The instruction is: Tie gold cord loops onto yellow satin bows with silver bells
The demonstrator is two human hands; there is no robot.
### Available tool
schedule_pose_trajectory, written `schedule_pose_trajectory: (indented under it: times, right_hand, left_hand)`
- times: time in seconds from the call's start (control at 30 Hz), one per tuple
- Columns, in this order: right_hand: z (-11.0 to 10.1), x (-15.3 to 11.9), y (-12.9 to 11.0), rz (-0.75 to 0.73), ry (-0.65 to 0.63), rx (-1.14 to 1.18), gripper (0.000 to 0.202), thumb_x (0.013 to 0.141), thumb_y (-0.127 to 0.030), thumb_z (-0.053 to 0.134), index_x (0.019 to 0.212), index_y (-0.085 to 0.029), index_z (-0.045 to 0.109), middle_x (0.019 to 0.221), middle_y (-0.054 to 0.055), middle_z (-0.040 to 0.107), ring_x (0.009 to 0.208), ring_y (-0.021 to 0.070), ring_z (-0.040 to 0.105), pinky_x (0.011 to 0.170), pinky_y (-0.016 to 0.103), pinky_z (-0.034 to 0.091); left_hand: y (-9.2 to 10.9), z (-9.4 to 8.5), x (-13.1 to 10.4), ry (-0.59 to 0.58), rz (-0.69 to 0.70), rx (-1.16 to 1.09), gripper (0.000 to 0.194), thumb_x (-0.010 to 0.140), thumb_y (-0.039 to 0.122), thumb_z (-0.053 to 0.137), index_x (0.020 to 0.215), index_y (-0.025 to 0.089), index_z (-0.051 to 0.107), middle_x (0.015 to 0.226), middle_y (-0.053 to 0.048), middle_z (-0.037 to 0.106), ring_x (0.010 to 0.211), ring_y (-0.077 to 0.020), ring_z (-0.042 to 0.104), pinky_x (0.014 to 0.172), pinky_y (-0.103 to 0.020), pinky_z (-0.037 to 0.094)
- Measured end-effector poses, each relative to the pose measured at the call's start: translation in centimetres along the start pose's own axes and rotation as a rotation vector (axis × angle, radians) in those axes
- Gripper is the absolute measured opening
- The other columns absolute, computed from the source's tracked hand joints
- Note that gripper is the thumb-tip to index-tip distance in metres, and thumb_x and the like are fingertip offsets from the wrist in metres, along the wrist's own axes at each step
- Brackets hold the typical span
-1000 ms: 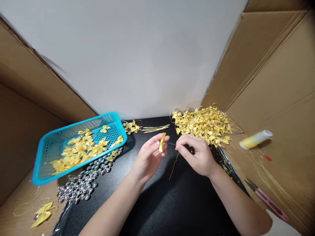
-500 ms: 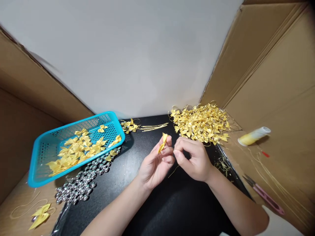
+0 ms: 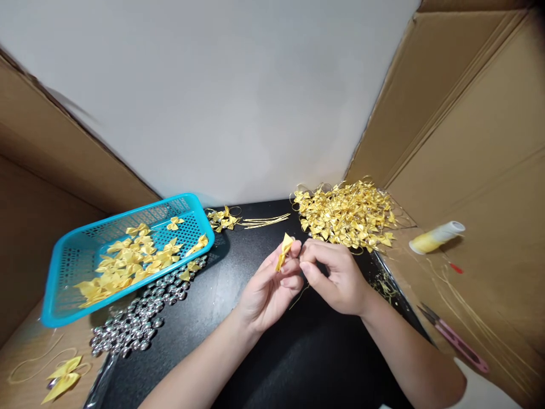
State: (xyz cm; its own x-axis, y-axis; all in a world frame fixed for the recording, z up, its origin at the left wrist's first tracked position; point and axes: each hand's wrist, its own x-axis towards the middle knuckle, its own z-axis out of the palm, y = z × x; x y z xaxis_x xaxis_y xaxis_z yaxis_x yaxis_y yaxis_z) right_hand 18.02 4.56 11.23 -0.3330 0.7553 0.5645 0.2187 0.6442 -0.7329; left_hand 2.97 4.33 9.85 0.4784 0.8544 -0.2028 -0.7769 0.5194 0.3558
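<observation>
Over the black work surface point(image 3: 264, 346), my left hand point(image 3: 272, 289) pinches a small yellow ribbon bow point(image 3: 284, 251) between thumb and fingers. My right hand point(image 3: 334, 275) is closed right beside it, thumb against curled fingers, close to the left fingertips. A thin gold cord point(image 3: 300, 296) hangs below, between the two hands. Its upper end is hidden by the fingers, so what the right hand pinches is too small to tell.
On the left, a blue basket point(image 3: 50, 284) holds yellow bows, with silver beads point(image 3: 131, 324) beside it. Gold cords point(image 3: 266, 220) lie at the back. A bow pile point(image 3: 344, 213), a thread spool point(image 3: 438, 237) and pink snips point(image 3: 460, 341) are on the right.
The bow in my left hand has tilted slightly and shows more of its upper loop. Both hands stay close together in nearly the same place. The view has shifted a little.
</observation>
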Motion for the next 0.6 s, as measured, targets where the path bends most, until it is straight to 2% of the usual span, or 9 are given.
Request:
schedule_pose_trajectory:
  times: [0.3, 0.47, 0.6]
  right_hand:
    - [-0.53, 0.02, -0.22, 0.048, -0.068, 0.043, 0.024, 0.089, -0.016, 0.048, 0.065, -0.020, 0.044, 0.063, -0.002, 0.049, 0.060, 0.0115, 0.047, 0.058, 0.025, 0.039]
    - [-0.98, 0.01, -0.14, 0.066, -0.104, 0.050, 0.026, 0.089, -0.017, 0.048, 0.064, -0.021, 0.041, 0.063, -0.002, 0.049, 0.059, 0.0112, 0.045, 0.056, 0.025, 0.037]
    - [-0.99, 0.08, 0.18, 0.057, -0.116, 0.085, 0.025, 0.093, -0.020, 0.046, 0.067, -0.020, 0.045, 0.069, 0.001, 0.055, 0.063, 0.0128, 0.049, 0.060, 0.027, 0.040]
  left_hand:
    - [0.11, 0.22, -0.17, -0.029, 0.019, 0.058, 0.028, 0.066, 0.014, 0.086, 0.092, 0.014, 0.076, 0.090, -0.003, 0.071, 0.058, -0.0016, 0.042, 0.052, -0.009, 0.043]
    - [0.39, 0.29, -0.26, -0.022, 0.052, 0.179, 0.029, 0.067, 0.017, 0.085, 0.095, 0.015, 0.077, 0.093, -0.006, 0.072, 0.060, -0.0024, 0.046, 0.053, -0.010, 0.042]
    - [0.62, 0.45, -0.33, -0.018, 0.092, 0.279, 0.031, 0.067, 0.019, 0.086, 0.097, 0.016, 0.078, 0.090, -0.005, 0.071, 0.061, -0.0033, 0.047, 0.053, -0.011, 0.040]
